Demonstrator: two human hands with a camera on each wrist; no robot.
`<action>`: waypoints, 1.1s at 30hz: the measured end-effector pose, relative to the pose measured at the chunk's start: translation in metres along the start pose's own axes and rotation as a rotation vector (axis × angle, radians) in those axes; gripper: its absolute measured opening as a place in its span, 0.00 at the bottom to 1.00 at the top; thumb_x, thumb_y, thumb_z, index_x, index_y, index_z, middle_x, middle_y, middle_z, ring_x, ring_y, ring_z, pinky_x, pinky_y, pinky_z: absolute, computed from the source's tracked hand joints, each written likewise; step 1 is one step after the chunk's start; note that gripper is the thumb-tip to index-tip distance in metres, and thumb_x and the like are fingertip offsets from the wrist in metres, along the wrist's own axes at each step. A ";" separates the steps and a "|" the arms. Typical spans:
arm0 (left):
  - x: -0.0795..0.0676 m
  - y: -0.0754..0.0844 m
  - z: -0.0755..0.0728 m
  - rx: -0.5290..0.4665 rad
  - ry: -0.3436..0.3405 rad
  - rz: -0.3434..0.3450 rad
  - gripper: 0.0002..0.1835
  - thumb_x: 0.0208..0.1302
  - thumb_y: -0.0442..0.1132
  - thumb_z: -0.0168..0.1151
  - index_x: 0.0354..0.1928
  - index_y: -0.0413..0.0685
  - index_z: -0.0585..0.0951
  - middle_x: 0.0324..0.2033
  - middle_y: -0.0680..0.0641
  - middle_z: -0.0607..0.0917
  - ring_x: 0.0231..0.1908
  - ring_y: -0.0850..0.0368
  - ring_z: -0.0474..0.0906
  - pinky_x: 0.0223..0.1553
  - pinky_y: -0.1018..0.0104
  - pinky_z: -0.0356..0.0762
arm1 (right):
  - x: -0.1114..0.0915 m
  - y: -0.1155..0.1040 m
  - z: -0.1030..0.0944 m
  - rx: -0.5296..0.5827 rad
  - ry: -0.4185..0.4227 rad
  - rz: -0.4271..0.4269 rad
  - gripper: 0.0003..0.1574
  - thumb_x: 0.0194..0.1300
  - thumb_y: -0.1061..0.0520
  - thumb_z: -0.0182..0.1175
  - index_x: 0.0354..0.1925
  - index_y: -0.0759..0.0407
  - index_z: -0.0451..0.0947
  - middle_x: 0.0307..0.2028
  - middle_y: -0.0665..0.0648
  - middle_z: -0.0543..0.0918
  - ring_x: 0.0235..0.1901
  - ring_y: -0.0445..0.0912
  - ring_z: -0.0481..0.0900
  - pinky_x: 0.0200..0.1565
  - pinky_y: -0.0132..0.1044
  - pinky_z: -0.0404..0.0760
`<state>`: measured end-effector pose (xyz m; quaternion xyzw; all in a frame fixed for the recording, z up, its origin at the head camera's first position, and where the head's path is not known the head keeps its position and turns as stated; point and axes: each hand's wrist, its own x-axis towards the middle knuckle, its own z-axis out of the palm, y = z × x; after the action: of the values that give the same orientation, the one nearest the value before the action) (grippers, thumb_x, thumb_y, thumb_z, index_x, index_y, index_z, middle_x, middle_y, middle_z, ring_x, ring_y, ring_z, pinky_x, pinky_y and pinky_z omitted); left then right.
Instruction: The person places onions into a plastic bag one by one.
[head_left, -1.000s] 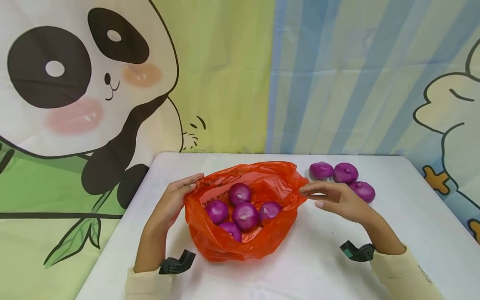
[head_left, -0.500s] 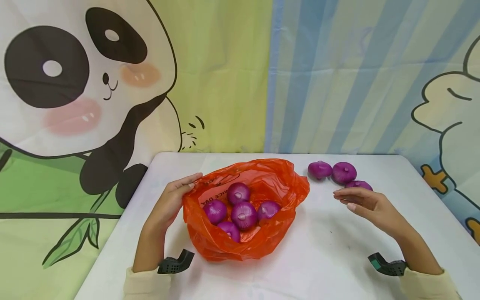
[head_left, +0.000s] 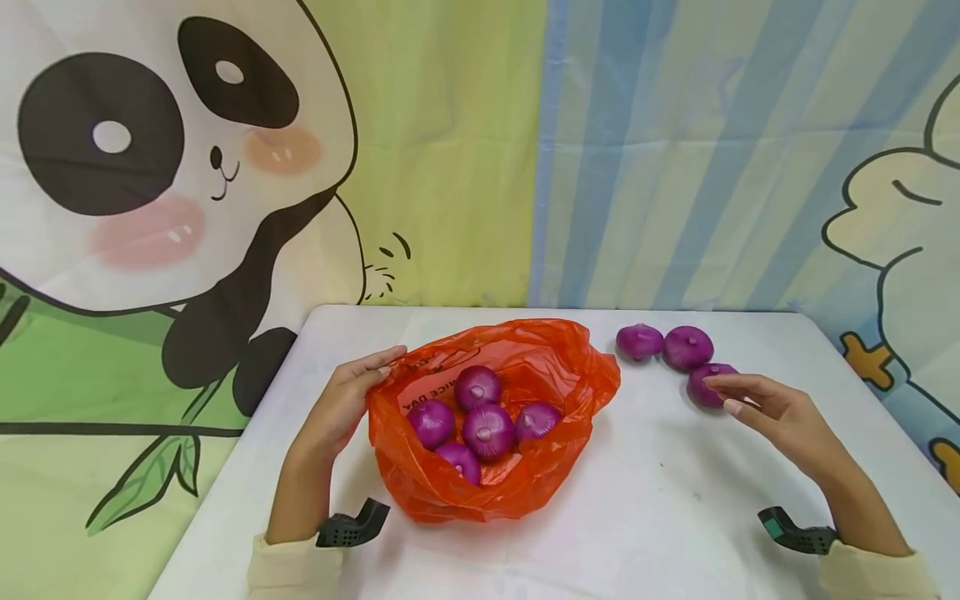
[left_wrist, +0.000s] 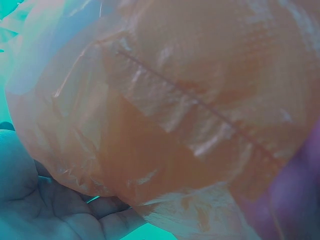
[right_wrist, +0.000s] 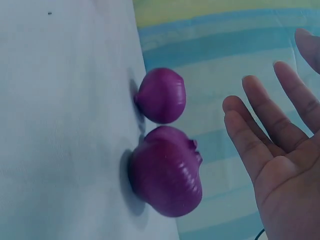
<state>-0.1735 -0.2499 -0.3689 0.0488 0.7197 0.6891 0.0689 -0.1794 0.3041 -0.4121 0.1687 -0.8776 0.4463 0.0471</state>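
A red plastic bag [head_left: 495,500] stands with its mouth wide and several purple onions [head_left: 489,431] inside. At its left rim my left hand [head_left: 343,408] pinches the plastic between thumb and fingers; in the left wrist view the film covers part of that hand [left_wrist: 55,210]. To the right of the bag, my right hand [head_left: 783,421] hovers by the nearest of three loose onions [head_left: 703,387], its fingertips overlapping that onion's right side. The right wrist view shows this hand [right_wrist: 285,155] with fingers extended, apart from the onions [right_wrist: 167,175] and holding nothing.
Two more loose onions, one at the left [head_left: 639,342] and one in the middle [head_left: 687,347], sit behind the nearest one on the white table [head_left: 637,533]. A printed curtain [head_left: 442,167] hangs behind the table's far edge.
My right hand has left the bag's right rim and moved right to the nearest loose onion. The left hand stays at the left rim, and the bag has barely shifted.
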 end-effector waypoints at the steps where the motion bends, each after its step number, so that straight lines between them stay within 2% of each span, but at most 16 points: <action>1: 0.000 0.000 0.000 0.001 0.000 0.001 0.23 0.74 0.32 0.38 0.68 0.36 0.68 0.65 0.38 0.70 0.63 0.43 0.69 0.54 0.61 0.75 | 0.000 0.002 -0.002 -0.010 0.007 0.003 0.22 0.70 0.62 0.57 0.60 0.63 0.74 0.54 0.46 0.78 0.56 0.27 0.66 0.44 0.20 0.76; 4: 0.001 -0.001 0.000 0.000 -0.001 0.000 0.23 0.75 0.32 0.38 0.68 0.36 0.68 0.65 0.38 0.70 0.62 0.43 0.70 0.54 0.62 0.75 | 0.001 0.011 -0.006 -0.025 0.037 0.023 0.21 0.70 0.61 0.58 0.60 0.63 0.75 0.53 0.45 0.78 0.55 0.27 0.66 0.44 0.17 0.73; 11: 0.001 -0.004 -0.001 -0.011 -0.011 0.003 0.23 0.75 0.32 0.38 0.68 0.36 0.68 0.65 0.38 0.70 0.62 0.43 0.71 0.54 0.59 0.75 | 0.003 0.027 -0.008 -0.043 0.109 0.128 0.24 0.70 0.54 0.59 0.61 0.60 0.73 0.55 0.48 0.77 0.55 0.28 0.65 0.45 0.13 0.68; 16: 0.001 -0.004 0.000 -0.011 -0.011 0.008 0.23 0.75 0.32 0.38 0.68 0.36 0.68 0.65 0.38 0.70 0.62 0.43 0.71 0.54 0.59 0.75 | 0.006 0.035 -0.012 -0.057 0.131 0.129 0.31 0.69 0.53 0.60 0.67 0.58 0.67 0.61 0.48 0.71 0.60 0.29 0.63 0.48 0.13 0.66; 19: 0.001 -0.004 0.000 -0.013 -0.010 0.009 0.23 0.75 0.32 0.38 0.68 0.36 0.68 0.65 0.38 0.70 0.62 0.43 0.70 0.54 0.61 0.75 | 0.008 0.039 -0.015 -0.076 0.125 0.136 0.38 0.69 0.53 0.61 0.72 0.56 0.60 0.68 0.53 0.65 0.67 0.36 0.59 0.51 0.14 0.64; 23: 0.002 -0.003 0.001 -0.012 -0.006 0.010 0.23 0.74 0.32 0.38 0.68 0.36 0.68 0.65 0.38 0.70 0.63 0.43 0.70 0.54 0.61 0.75 | 0.011 0.045 -0.018 -0.071 0.083 0.178 0.47 0.69 0.51 0.60 0.77 0.52 0.49 0.74 0.63 0.52 0.73 0.54 0.47 0.55 0.17 0.60; 25: 0.002 -0.003 0.001 -0.009 -0.005 0.008 0.23 0.74 0.32 0.38 0.68 0.36 0.68 0.65 0.38 0.70 0.63 0.43 0.69 0.54 0.61 0.75 | 0.014 0.049 -0.018 -0.052 0.048 0.209 0.52 0.69 0.50 0.60 0.78 0.48 0.41 0.75 0.66 0.45 0.73 0.62 0.42 0.60 0.25 0.58; 27: 0.002 -0.003 0.001 -0.006 -0.003 0.005 0.23 0.74 0.32 0.38 0.68 0.36 0.68 0.65 0.38 0.70 0.62 0.43 0.70 0.54 0.62 0.75 | 0.017 0.053 -0.016 -0.018 -0.001 0.236 0.57 0.69 0.50 0.60 0.78 0.44 0.32 0.75 0.68 0.38 0.71 0.67 0.37 0.63 0.38 0.55; 30: 0.001 -0.003 0.000 -0.004 -0.002 0.002 0.23 0.75 0.32 0.38 0.68 0.36 0.68 0.65 0.38 0.70 0.62 0.43 0.70 0.54 0.61 0.75 | 0.020 0.057 -0.011 0.011 -0.061 0.260 0.62 0.68 0.51 0.61 0.76 0.42 0.24 0.74 0.71 0.33 0.70 0.72 0.36 0.60 0.57 0.52; 33: 0.001 -0.003 0.000 -0.007 -0.004 0.005 0.23 0.75 0.31 0.38 0.68 0.35 0.68 0.65 0.38 0.70 0.62 0.43 0.70 0.54 0.59 0.75 | 0.023 0.058 -0.008 0.015 -0.085 0.271 0.64 0.67 0.52 0.62 0.76 0.43 0.22 0.74 0.72 0.32 0.69 0.74 0.37 0.57 0.63 0.53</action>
<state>-0.1745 -0.2502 -0.3717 0.0520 0.7172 0.6916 0.0688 -0.2208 0.3361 -0.4469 0.0679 -0.8901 0.4476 -0.0519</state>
